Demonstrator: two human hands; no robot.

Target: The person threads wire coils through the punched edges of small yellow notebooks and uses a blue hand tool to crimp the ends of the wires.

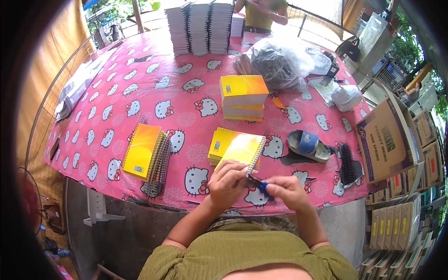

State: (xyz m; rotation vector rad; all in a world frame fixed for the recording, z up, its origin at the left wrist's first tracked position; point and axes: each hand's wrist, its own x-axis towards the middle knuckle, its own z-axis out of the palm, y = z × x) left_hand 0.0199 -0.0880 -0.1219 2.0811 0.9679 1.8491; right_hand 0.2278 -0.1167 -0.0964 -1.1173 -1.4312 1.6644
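My left hand is closed on the lower end of a yellow spiral notebook, whose wire coil runs along its right edge. In my right hand is a pair of blue-handled pliers. Their dark jaws meet the near end of the coil, beside my left fingertips; whether they grip the wire is too small to tell. Partly under the held notebook lies a low pile of yellow notebooks. To the left, a leaning stack of orange-yellow spiral notebooks shows its coils on the right.
Beyond my hands stands a block of yellow notebooks. Tall stacks of bound pads rise at the far edge, near another person. Plastic bags, a blue slipper, a black brush and an open carton are rightward.
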